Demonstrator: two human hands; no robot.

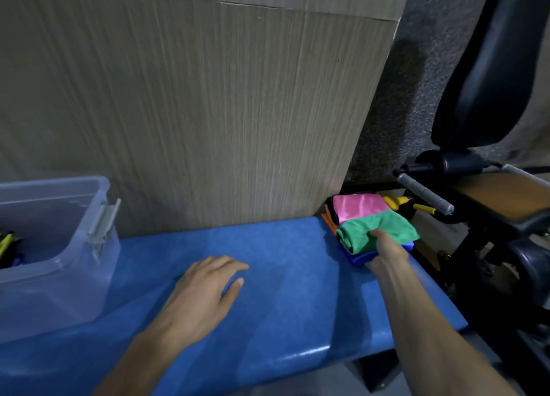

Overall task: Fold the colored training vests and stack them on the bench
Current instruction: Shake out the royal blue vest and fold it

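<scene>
At the bench's [268, 276] far right corner, the right hand [387, 251] grasped a folded green vest [378, 227] atop the stacked vests [357, 208], while the left hand [205, 288] lay flat and released mid-bench.

Our left hand [205, 288] lies palm down, fingers straight and slightly spread, thumb out to the side, the forearm running back toward us. Our right hand [384, 253] is stretched well forward and to the right of the left one, arm nearly straight, thumb on top and fingers curled underneath in a pinch.
</scene>
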